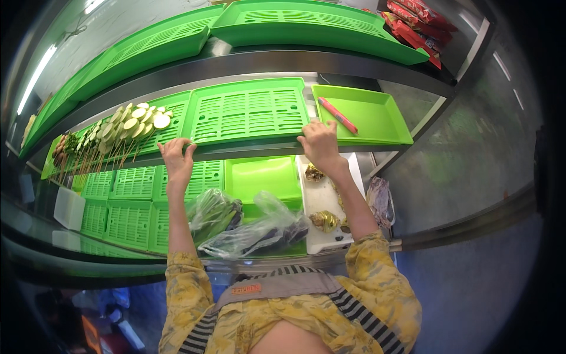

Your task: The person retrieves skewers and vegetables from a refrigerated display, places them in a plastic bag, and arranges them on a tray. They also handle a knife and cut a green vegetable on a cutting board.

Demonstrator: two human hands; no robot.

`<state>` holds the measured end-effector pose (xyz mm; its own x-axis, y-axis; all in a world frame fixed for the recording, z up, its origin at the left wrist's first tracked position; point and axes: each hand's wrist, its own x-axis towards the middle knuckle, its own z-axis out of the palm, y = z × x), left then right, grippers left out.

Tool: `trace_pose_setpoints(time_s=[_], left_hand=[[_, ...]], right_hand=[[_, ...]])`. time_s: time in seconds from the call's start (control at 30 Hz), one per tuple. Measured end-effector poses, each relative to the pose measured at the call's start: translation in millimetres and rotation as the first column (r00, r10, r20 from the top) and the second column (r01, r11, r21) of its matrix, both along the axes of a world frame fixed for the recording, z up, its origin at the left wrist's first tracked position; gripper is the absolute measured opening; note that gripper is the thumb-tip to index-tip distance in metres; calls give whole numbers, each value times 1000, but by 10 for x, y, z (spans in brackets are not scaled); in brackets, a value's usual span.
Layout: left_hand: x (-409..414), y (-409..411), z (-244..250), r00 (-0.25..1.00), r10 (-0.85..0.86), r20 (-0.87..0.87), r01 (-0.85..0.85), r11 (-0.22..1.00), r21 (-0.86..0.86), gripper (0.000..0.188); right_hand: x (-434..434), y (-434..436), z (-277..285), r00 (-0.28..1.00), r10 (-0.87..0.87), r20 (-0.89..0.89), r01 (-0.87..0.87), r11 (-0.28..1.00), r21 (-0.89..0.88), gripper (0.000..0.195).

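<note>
A green slotted plastic tray [252, 113] sits on the middle shelf in front of me. My left hand [177, 155] is at its front left corner, fingers curled over the rim. At the front right corner, my right hand [320, 144] grips the edge, its fingers beside a lighter green tray [376, 113]. In that tray lies a pink-red wrapped stick [338, 115], perhaps a packaged sausage. Left of the slotted tray, skewered pale green vegetable slices [132, 121] are piled on another slotted tray [177, 108], their bamboo sticks pointing towards me.
Upper-shelf green trays [300, 31] stand beside red packets [415, 26]. Below are more slotted trays [128, 221], clear plastic bags of long green [216, 217] and dark purple vegetables [274, 234], and a white bin [316, 194] with yellow-wrapped items [325, 220]. A metal post [426, 119] rises right.
</note>
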<state>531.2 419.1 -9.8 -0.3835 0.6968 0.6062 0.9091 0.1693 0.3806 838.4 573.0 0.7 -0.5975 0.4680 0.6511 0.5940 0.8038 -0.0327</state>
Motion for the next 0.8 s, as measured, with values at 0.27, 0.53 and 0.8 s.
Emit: trace_pose_setpoints(time_s=[0.27,0.53,0.8], left_hand=[[-19,-42,45,1000,-17,17,18,999,-33,11],[14,-86,92,996,-78,37,78,997,11,10],[-41,-65,62,996,-87,-6,87,996,18,8]], right_hand=[[104,-68,-98,992,104,-72,-107,993,-51,8],[125,-64,-90,991,107,-79,-111,992,-56,9],[103,-55,-76,994,87,-68,-89,996,-22,7]])
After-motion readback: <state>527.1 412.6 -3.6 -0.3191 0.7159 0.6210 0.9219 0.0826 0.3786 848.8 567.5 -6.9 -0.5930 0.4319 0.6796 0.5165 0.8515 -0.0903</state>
